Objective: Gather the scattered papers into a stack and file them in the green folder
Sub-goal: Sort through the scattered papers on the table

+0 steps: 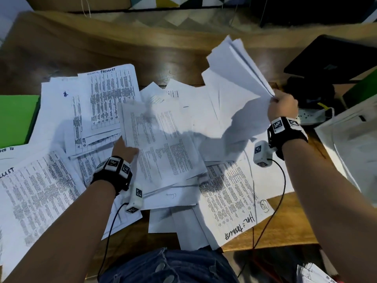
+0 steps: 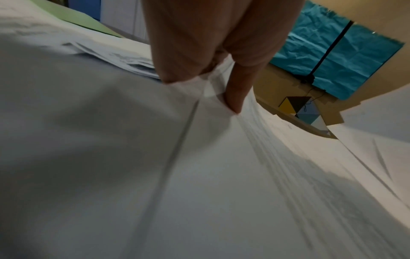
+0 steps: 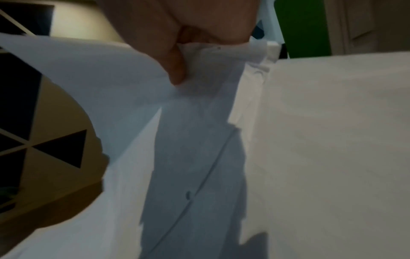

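Observation:
Several printed sheets lie scattered over the wooden desk [image 1: 163,58]. My left hand [image 1: 125,149] grips the near-left edge of a printed sheaf [image 1: 161,139] lifted off the pile. In the left wrist view the left hand's fingers [image 2: 236,94] pinch the white paper [image 2: 155,175]. My right hand [image 1: 282,106] pinches a bundle of blank-side sheets [image 1: 234,78] raised above the desk at the right. In the right wrist view the thumb [image 3: 175,66] clamps those sheets [image 3: 199,140]. The green folder [image 1: 17,117] lies flat at the left edge, partly under papers.
A black laptop [image 1: 334,58] and another green item [image 1: 365,86] sit at the far right. A white power strip [image 1: 314,117] and a white tray [image 1: 350,139] are beside my right wrist. Cables hang from both wrist cameras over the desk's front edge.

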